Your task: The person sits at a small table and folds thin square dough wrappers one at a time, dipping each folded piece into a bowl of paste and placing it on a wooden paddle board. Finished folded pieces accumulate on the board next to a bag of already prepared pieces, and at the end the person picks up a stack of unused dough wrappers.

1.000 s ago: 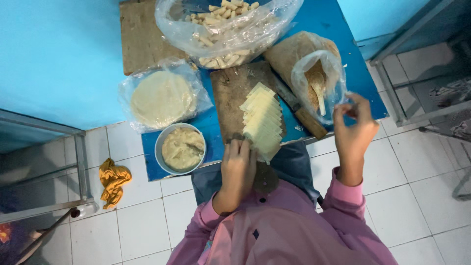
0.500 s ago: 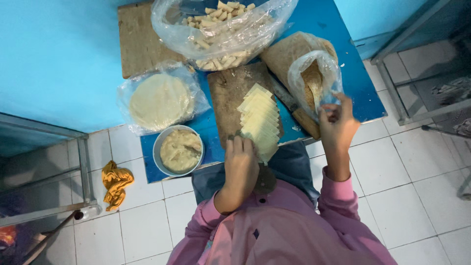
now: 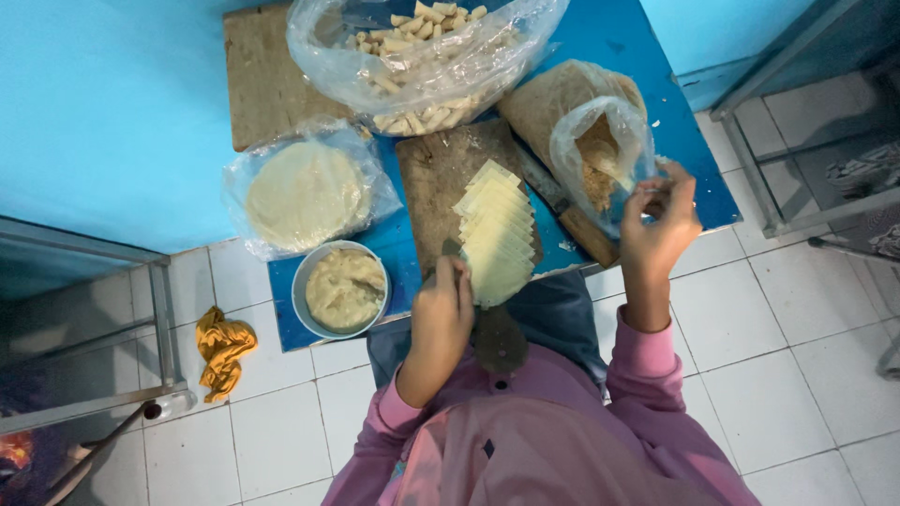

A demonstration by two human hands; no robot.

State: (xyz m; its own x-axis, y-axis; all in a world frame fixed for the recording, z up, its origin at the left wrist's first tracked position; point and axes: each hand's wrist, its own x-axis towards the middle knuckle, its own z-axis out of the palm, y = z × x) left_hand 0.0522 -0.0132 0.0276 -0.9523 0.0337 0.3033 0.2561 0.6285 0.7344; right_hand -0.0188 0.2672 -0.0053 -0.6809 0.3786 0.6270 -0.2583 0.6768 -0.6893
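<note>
On the blue table (image 3: 656,56), left hand (image 3: 445,305) pins yellow sheets (image 3: 497,234) — right hand (image 3: 661,220) pinches bag (image 3: 600,150).

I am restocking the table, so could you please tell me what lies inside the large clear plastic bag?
The large clear plastic bag holds pale rolled pastry sticks; deeper ones are hidden.

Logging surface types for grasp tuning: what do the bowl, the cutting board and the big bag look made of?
Bowl: likely metal, dull grey rim with slight sheen. Cutting board: wood, brown, matte, worn and scored surface. Big bag: thin clear plastic film, glossy, crinkled, see-through to the rolled pieces inside.
</note>
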